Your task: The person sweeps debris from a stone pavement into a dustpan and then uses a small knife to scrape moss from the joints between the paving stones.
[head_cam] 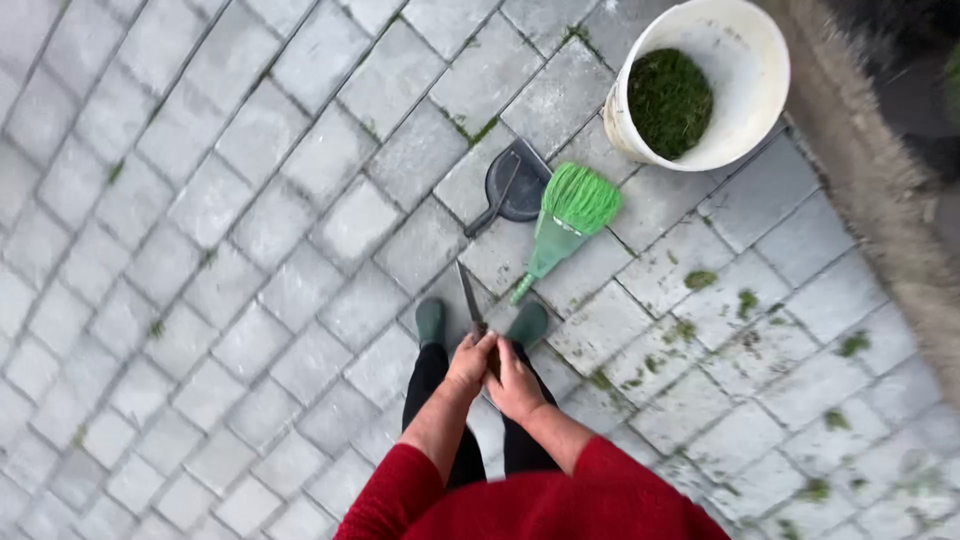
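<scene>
I stand on grey paving stones (250, 220) and look down at my green boots. My left hand (468, 362) and my right hand (516, 382) are together in front of me, both closed around the handle of a knife (470, 298). Its thin blade points away from me, between the boots. Just beyond the blade lie a green hand brush (568, 218) and a dark dustpan (515, 185), side by side on the stones. My sleeves are red.
A white bucket (745, 70) with green moss inside stands at the top right. Bits of moss are scattered over the stones at the right. A rough kerb (880, 200) runs along the right edge.
</scene>
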